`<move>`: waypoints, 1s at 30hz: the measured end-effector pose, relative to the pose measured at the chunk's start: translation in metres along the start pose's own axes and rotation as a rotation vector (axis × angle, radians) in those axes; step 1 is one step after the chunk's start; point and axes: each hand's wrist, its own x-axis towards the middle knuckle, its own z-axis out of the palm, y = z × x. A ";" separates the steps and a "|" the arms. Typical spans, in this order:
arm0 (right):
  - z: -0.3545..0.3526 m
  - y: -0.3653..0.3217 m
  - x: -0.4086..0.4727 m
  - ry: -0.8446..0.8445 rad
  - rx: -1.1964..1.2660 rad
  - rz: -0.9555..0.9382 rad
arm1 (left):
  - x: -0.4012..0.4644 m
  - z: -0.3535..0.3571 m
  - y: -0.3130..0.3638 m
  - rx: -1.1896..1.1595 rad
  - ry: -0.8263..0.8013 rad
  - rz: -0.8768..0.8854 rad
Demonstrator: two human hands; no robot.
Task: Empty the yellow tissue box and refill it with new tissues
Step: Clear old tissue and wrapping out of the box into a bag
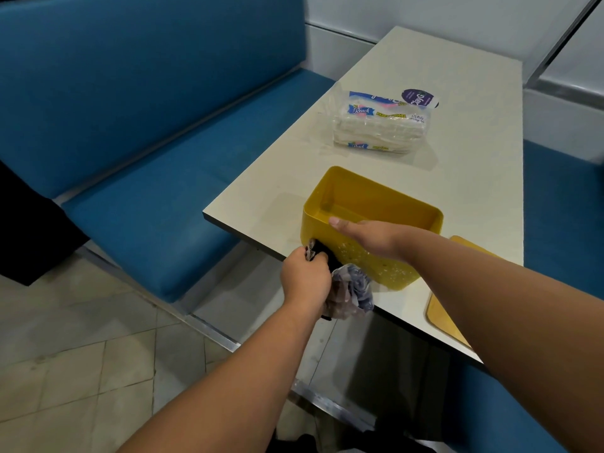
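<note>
left hand fisted, right hand flat

A booth in what looks like a fast-food restaurant or canteen: a long blue padded vinyl bench with a metal frame runs beside a narrow cream laminate table, with a second blue seat on its far side. Pale floor tiles, white wall panels and a yellow plastic serving tray at the table's edge complete the dining setting.

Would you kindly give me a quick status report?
Left hand shut on cloth; right hand steadying yellow tissue box, empty. Tissue pack sealed. Nothing blocking.
</note>
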 end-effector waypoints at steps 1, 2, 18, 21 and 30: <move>0.000 0.000 0.000 -0.001 0.006 -0.004 | -0.001 0.000 0.003 -0.015 0.003 0.023; 0.000 0.001 0.002 -0.001 0.008 -0.005 | -0.004 0.000 0.006 -0.025 -0.003 0.047; -0.017 0.022 0.004 -0.178 0.157 0.086 | -0.013 0.004 0.004 -0.025 -0.084 0.019; -0.014 0.027 0.007 -0.147 0.157 0.105 | -0.021 0.008 0.009 -0.049 -0.114 0.096; -0.013 0.028 0.005 -0.132 0.141 0.119 | -0.023 0.006 0.011 -0.075 -0.119 0.145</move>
